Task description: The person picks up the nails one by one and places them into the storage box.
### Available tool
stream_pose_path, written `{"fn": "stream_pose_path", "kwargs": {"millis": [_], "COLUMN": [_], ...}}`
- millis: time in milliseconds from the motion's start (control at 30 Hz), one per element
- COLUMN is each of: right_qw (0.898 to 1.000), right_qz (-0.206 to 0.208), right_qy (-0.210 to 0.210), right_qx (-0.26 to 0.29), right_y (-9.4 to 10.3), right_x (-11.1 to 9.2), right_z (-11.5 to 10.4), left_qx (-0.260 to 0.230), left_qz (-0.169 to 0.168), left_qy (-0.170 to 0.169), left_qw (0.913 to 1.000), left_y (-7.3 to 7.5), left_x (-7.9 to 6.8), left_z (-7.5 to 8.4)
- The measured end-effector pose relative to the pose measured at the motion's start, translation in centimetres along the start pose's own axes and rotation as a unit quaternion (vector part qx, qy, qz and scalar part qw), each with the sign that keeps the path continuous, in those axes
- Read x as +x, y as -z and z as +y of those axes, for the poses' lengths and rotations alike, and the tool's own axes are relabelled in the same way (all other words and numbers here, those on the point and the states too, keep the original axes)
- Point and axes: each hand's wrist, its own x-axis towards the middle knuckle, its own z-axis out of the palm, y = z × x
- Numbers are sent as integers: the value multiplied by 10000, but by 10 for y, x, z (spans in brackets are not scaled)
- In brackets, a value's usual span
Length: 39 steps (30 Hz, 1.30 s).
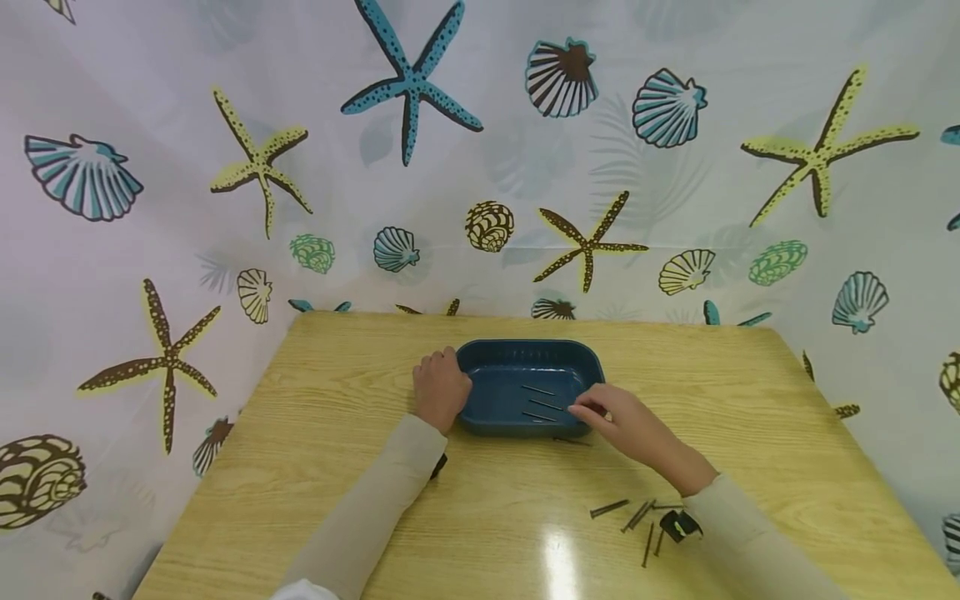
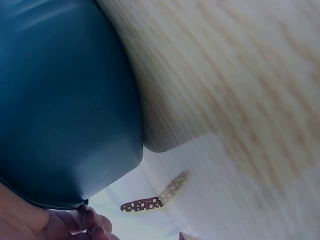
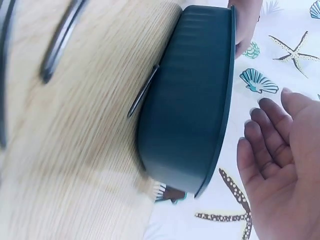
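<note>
The left hand (image 1: pixel 441 387) is gripping the blue tray (image 1: pixel 487 429) by its edge, so pressing too hard could be tipping out the three nails (image 1: pixel 546 404) lying inside, while the right hand (image 1: pixel 621 421) is hanging loose and empty.

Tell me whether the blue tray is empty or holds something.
Not empty, though far from full: in the head view, a few thin nails lie inside the blue tray, much of its floor bare.

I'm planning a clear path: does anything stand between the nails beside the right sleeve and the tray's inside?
Yes: one nail, lying on the table along the near wall of the tray, then that wall itself.
</note>
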Motion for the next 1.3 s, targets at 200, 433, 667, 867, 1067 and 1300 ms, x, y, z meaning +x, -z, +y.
{"fn": "stream_pose_path", "kwargs": {"millis": [200, 433, 667, 867, 1067, 1300], "right_qw": [9978, 9839, 9745, 9701, 9688, 9622], "right_qz": [-597, -1586, -1983, -2153, -2267, -2441], "right_qy": [-280, -730, -854, -797, -557, -695], "right_qx": [68, 382, 608, 783, 829, 984], "right_y": [13, 14, 13, 9, 4, -1], "right_x": [-22, -45, -59, -67, -72, -73], "right_z": [5, 16, 21, 19, 16, 15], "left_qx": [-31, -5, 2, -21, -12, -91], "left_qz": [-2, 178, 74, 63, 91, 19], "left_qy": [44, -17, -6, -22, -17, 33], "left_qw": [10000, 9998, 10000, 10000, 10000, 10000], "left_y": [0, -1, 2, 3, 3, 3], "left_x": [-1, -1, -1, -2, -2, -2], "left_z": [0, -2, -1, 0, 1, 3]}}
